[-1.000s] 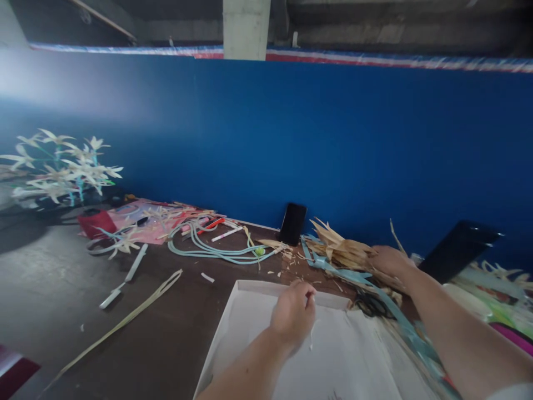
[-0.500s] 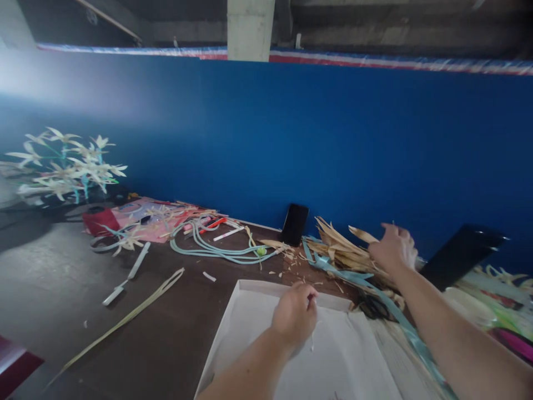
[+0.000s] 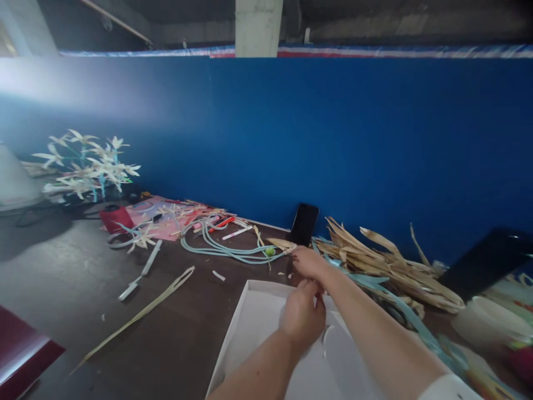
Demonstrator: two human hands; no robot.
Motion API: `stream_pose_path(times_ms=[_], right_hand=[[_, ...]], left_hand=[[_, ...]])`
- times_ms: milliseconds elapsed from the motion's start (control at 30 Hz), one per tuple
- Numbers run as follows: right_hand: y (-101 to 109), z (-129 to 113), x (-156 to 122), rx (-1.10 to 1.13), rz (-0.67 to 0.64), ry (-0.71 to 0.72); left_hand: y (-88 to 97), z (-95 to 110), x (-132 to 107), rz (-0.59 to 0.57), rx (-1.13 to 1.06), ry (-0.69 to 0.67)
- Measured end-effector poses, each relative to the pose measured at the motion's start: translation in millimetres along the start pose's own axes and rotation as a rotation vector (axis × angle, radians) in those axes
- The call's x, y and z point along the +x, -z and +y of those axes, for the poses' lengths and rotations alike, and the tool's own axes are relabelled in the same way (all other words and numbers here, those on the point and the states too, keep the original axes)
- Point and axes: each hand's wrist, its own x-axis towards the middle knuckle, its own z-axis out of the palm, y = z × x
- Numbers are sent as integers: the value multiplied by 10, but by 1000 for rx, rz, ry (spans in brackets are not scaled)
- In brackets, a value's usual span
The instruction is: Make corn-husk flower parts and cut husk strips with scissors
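Both bare hands are held close together. By the left hand point(image 3: 303, 315), fingers and thumb are pressed together above the white tray point(image 3: 235, 328); what is pinched between them is hidden, and whether the thin white strand point(image 3: 325, 345) just to its right is gripped cannot be told. The right hand point(image 3: 308, 262) is stretched out just beyond the left, fingers bent down. Whether they are spread or pinching cannot be told. Just left of its fingertips, a pale husk piece point(image 3: 280, 243) is seen, with the green ball point(image 3: 270, 251) and the blue cords point(image 3: 220, 254) nearby. The husk pile point(image 3: 400, 272) is placed right of the right forearm, and the black phone point(image 3: 305, 221) is propped just behind the right hand.

Judged by its look, the husk piece should be found light, dry, rather stiff and easily split along its length; it is best taken lightly by its broader part, between thumb and forefinger, its thin tip being left unpressed.
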Motion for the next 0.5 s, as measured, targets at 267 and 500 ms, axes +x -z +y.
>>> stream_pose_path(times_ms=[267,500], right_hand=[[167,80,-50,4,96,65],[-125,147,33,12,9,69]], left_hand=[[-44,-1,9,17,-23,-27],[31,37,-4,0,-28,-15]])
